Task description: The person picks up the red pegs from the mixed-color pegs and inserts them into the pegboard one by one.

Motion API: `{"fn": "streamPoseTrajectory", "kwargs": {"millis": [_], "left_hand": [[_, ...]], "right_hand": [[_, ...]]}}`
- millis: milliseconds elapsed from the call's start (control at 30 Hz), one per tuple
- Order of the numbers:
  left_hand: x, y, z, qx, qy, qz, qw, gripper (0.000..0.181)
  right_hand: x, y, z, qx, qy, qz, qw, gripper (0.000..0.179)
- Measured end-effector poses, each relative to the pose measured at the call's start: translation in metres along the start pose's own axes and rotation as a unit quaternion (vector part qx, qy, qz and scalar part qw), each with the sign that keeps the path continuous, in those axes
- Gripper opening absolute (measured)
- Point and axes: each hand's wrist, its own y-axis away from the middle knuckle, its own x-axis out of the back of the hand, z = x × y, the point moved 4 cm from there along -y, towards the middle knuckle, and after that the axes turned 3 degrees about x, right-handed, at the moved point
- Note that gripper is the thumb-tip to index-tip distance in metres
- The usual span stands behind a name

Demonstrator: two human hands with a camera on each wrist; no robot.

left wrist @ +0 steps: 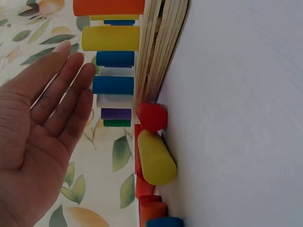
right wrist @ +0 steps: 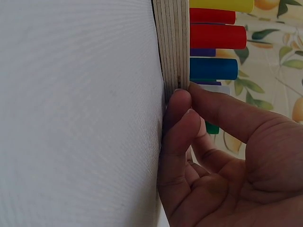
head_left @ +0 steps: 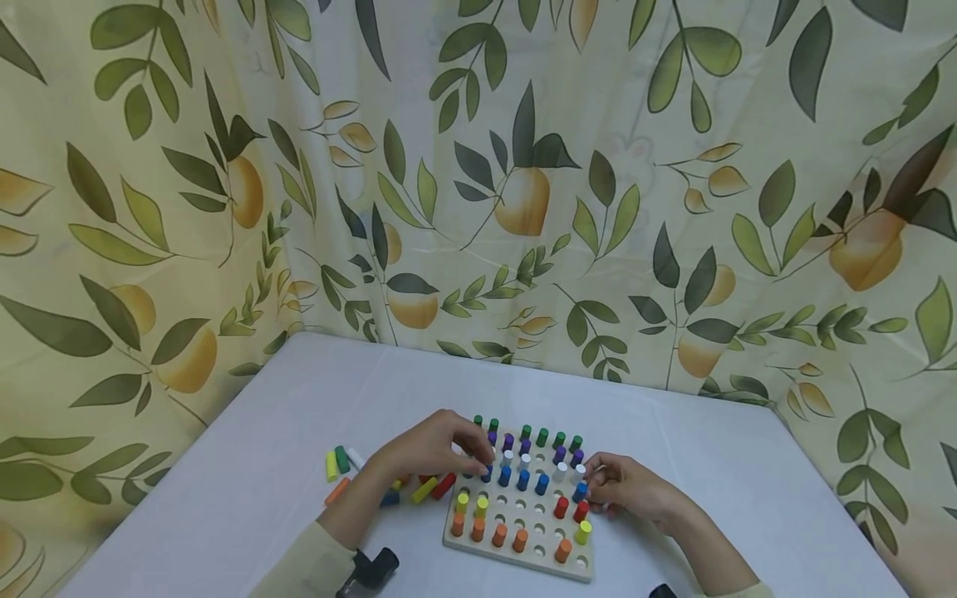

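Observation:
A wooden pegboard (head_left: 516,560) bears coloured pegs in rows, from green at the far side through purple, white, blue, red and yellow to orange nearest. My left hand (head_left: 437,444) is over its left side, fingertips right by a blue peg (head_left: 487,474). In the left wrist view the fingers are extended beside the blue peg (left wrist: 113,85) and a yellow peg (left wrist: 111,38), with nothing in their grasp. At the board's right edge, my right hand (head_left: 630,486) grips the layered wood side (right wrist: 173,47), thumb on top and curled fingers against the side.
Loose pegs lie left of the board, among them a yellow peg (head_left: 331,467), a green peg (head_left: 341,458) and a red peg (head_left: 444,486); some are hidden behind my left forearm. A white cloth (head_left: 359,374) covers the table. Behind it hangs a leaf-patterned curtain (head_left: 478,249).

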Motion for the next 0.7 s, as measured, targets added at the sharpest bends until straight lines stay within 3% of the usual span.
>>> {"fn": "streamPoseTrajectory", "kwargs": {"millis": [700], "left_hand": [[0.015,0.016,-0.016,0.024,-0.005,0.027,0.9993,0.01]], "right_hand": [[0.0,-0.001,0.001,0.002,0.003,0.001,1.0,0.024]]}}
